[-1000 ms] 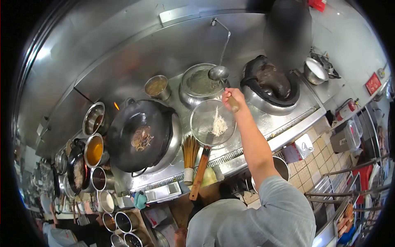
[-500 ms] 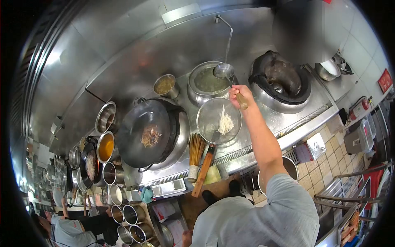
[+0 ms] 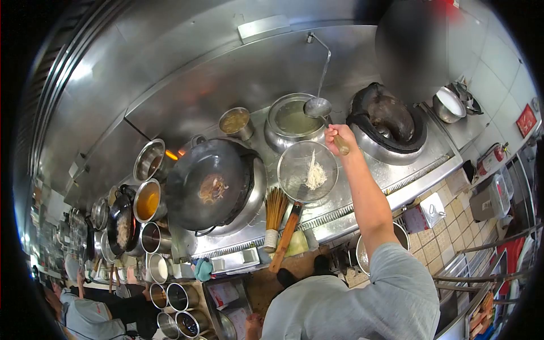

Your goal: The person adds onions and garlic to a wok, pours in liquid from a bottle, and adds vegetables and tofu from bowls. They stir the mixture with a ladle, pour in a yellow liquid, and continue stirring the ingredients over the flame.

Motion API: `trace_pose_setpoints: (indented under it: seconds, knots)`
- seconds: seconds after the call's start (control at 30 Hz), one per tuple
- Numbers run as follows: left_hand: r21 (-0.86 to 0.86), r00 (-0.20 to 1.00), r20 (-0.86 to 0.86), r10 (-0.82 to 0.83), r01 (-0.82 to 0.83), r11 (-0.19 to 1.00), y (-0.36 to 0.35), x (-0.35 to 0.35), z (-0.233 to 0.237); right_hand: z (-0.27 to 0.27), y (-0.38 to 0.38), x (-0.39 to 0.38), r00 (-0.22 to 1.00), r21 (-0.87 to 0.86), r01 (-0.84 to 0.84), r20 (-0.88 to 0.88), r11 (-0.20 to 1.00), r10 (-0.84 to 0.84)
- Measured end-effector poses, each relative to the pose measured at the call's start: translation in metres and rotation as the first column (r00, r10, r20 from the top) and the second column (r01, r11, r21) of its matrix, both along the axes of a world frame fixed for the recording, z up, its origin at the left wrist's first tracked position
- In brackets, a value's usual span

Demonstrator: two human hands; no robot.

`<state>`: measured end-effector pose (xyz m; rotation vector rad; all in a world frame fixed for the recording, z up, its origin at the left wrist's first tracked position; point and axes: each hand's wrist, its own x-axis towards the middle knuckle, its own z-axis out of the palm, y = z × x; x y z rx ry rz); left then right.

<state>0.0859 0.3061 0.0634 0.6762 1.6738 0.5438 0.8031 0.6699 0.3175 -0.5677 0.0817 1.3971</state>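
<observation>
My right hand (image 3: 341, 140) is wrapped round the wooden handle of a metal ladle (image 3: 318, 107). The ladle's bowl is by the right rim of a big pot of cloudy liquid (image 3: 294, 119), under a thin water spout (image 3: 325, 69). Nearer to me lies a round mesh strainer (image 3: 292, 175) with pale shreds (image 3: 315, 176) on it and a wooden handle. To the left, a black wok (image 3: 195, 195) holds sliced browned food (image 3: 213, 188). My left hand (image 3: 253, 324) hangs low beside my body, its fingers mostly hidden.
A bamboo brush (image 3: 275, 212) lies beside the strainer's handle. A small pot (image 3: 236, 122) stands behind the wok, with flame showing near the wok's far-left edge. Bowls of sauce (image 3: 147, 203) and several metal pots are at left. A co-worker (image 3: 90, 311) is at lower left.
The ladle has shifted slightly right relative to the pot, moving with my right hand. Orange flame now shows behind the wok. The whole view has tilted a little.
</observation>
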Motion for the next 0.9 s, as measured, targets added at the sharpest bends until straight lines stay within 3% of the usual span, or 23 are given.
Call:
trace_pose_setpoints:
  seconds: [0.23, 0.3, 0.37, 0.4, 0.43, 0.5, 0.53, 0.57, 0.6, 0.73, 0.87, 0.9]
  knots:
    - [-0.07, 0.995, -0.048, -0.083, 0.08, 0.994, 0.002, -0.03, -0.04, 0.015, -0.018, -0.027, 0.994, 0.042, -0.026, 0.111, 0.999, 0.022]
    - [-0.025, 0.975, -0.106, -0.194, 0.193, 0.981, -0.003, -0.043, -0.059, 0.012, -0.022, -0.035, 0.985, 0.074, -0.091, 0.156, 0.993, 0.079]
    - [0.075, 0.892, -0.244, -0.381, 0.409, 0.91, -0.009, -0.052, -0.08, 0.026, -0.03, -0.055, 0.968, 0.007, -0.128, 0.218, 0.992, 0.123]
    - [0.092, 0.885, -0.257, -0.389, 0.423, 0.902, -0.009, -0.051, -0.087, 0.035, -0.033, -0.068, 0.961, -0.01, -0.153, 0.231, 0.988, 0.151]
    - [0.073, 0.917, -0.216, -0.334, 0.356, 0.931, -0.006, -0.048, -0.09, 0.043, -0.038, -0.08, 0.955, -0.025, -0.17, 0.244, 0.985, 0.171]
    - [-0.125, 0.997, -0.074, 0.023, -0.032, 0.992, -0.002, -0.042, -0.102, 0.056, -0.043, -0.104, 0.95, -0.057, -0.21, 0.226, 0.976, 0.218]
    - [-0.048, 0.943, -0.226, -0.246, 0.241, 0.969, 0.001, -0.043, -0.107, 0.061, -0.044, -0.117, 0.95, -0.071, -0.235, 0.194, 0.969, 0.245]
    - [-0.062, 0.943, -0.207, -0.262, 0.254, 0.965, 0.004, -0.039, -0.105, 0.063, -0.046, -0.126, 0.95, -0.085, -0.255, 0.163, 0.963, 0.266]
    - [-0.077, 0.962, -0.152, -0.227, 0.217, 0.973, 0.009, -0.034, -0.102, 0.058, -0.048, -0.132, 0.927, 0.0, -0.359, 0.113, 0.933, 0.357]
    - [-0.109, 0.987, -0.036, -0.154, 0.149, 0.983, 0.014, -0.032, -0.102, 0.066, -0.05, -0.181, 0.907, -0.001, -0.419, 0.051, 0.908, 0.419]
    - [-0.135, 0.992, 0.058, -0.115, 0.122, 0.983, 0.002, -0.039, -0.124, 0.059, -0.05, -0.221, 0.864, -0.028, -0.492, 0.108, 0.87, 0.492]
    - [-0.21, 0.986, 0.154, 0.069, -0.036, 0.977, 0.001, -0.04, -0.129, 0.057, -0.05, -0.231, 0.849, -0.056, -0.501, 0.164, 0.864, 0.503]
